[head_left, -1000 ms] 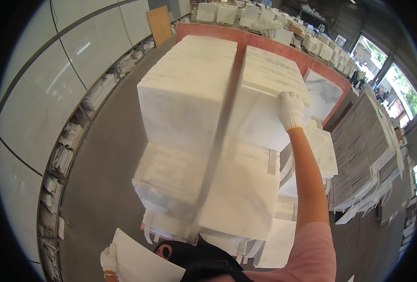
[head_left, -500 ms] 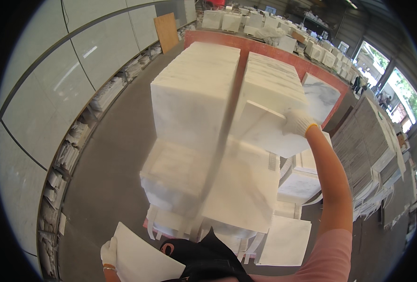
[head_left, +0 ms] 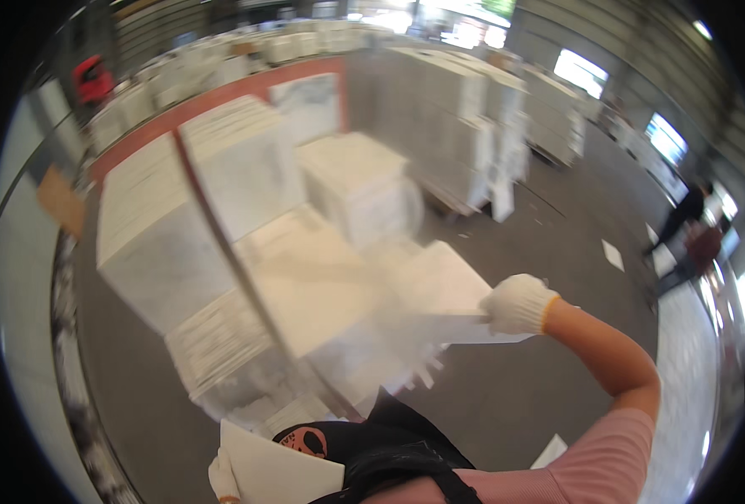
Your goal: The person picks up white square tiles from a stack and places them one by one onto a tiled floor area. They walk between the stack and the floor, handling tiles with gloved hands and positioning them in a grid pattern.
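Observation:
My left hand (head_left: 223,477), in a white knit glove, grips the edge of a white stone tile (head_left: 284,464) held low against my dark apron. Out to the right, my right hand (head_left: 519,304), gloved the same way, is closed on the edge of another pale tile (head_left: 444,281). Motion blur smears this tile's left side, where it overlaps the stacks. Just left of it stands a block of stacked white tiles (head_left: 305,277). Taller stacks (head_left: 242,172) rise behind that, with a dark upright strip (head_left: 229,252) running between the rows.
A red frame (head_left: 221,97) backs the stacks. Beyond stand wrapped pallets of slabs (head_left: 439,118) and a red machine (head_left: 93,80). Two people (head_left: 692,235) walk at the far right. Loose pale pieces (head_left: 613,254) lie on the grey floor (head_left: 557,227).
My view has swung right, so the stacks sit further left. My right hand has come away from the rear stack, now holding a tile out right. The left still holds its tile.

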